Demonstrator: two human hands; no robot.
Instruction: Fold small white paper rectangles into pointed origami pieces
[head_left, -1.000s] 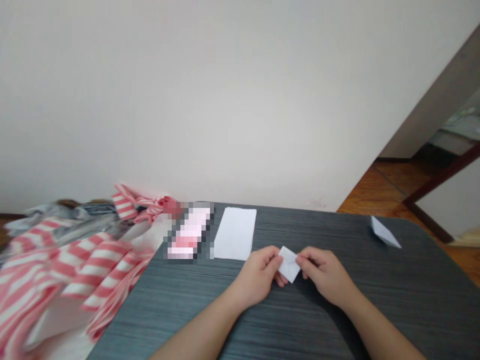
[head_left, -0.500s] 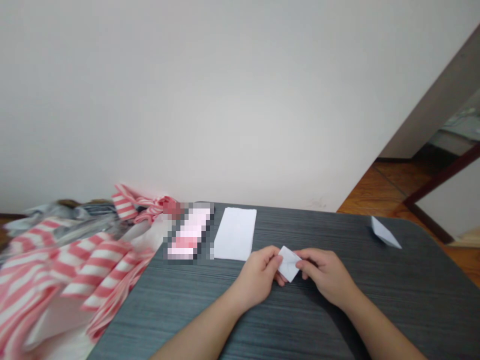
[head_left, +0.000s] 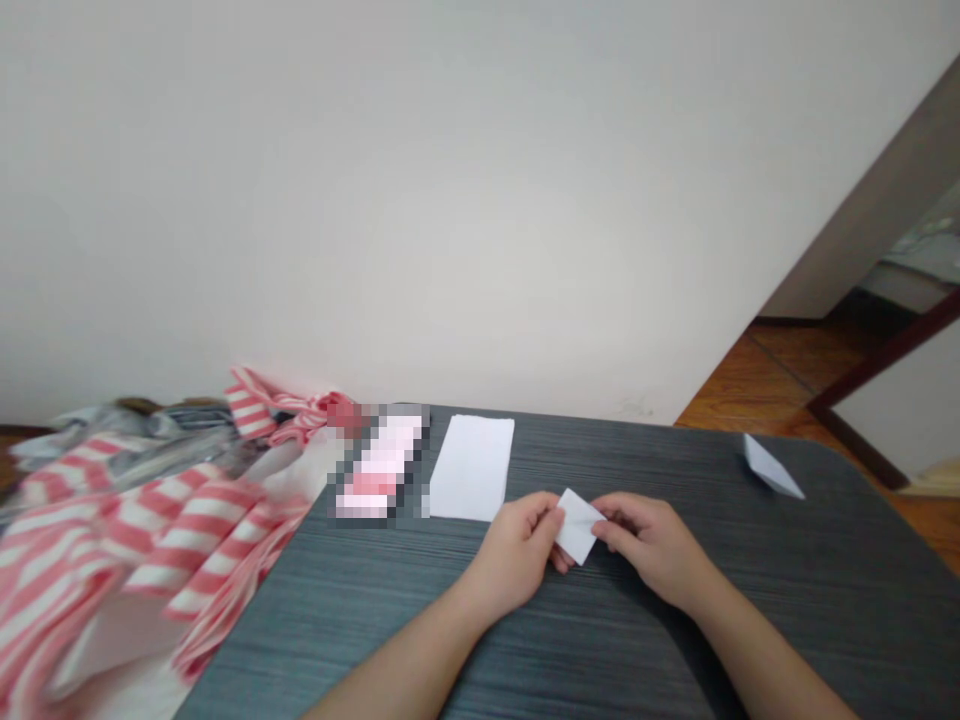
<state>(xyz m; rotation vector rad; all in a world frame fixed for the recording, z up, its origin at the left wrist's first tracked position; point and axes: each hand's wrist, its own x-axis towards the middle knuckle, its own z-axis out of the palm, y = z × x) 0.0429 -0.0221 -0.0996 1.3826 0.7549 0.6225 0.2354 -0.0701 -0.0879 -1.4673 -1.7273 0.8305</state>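
Tabletop [head_left: 360, 590], dark, streaky, before pale wall [head_left: 480, 200], left hand [head_left: 516, 550] and right hand [head_left: 651, 545] tight on paper square [head_left: 577, 526].

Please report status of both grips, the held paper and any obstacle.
Left grip pinching white paper square, left corner. Right grip on right corner. Square turned diagonally. Nothing seen over its middle.

Striped cloth [head_left: 191, 510] lies heaped beside a dark table [head_left: 360, 610], near a pale wall [head_left: 450, 200].
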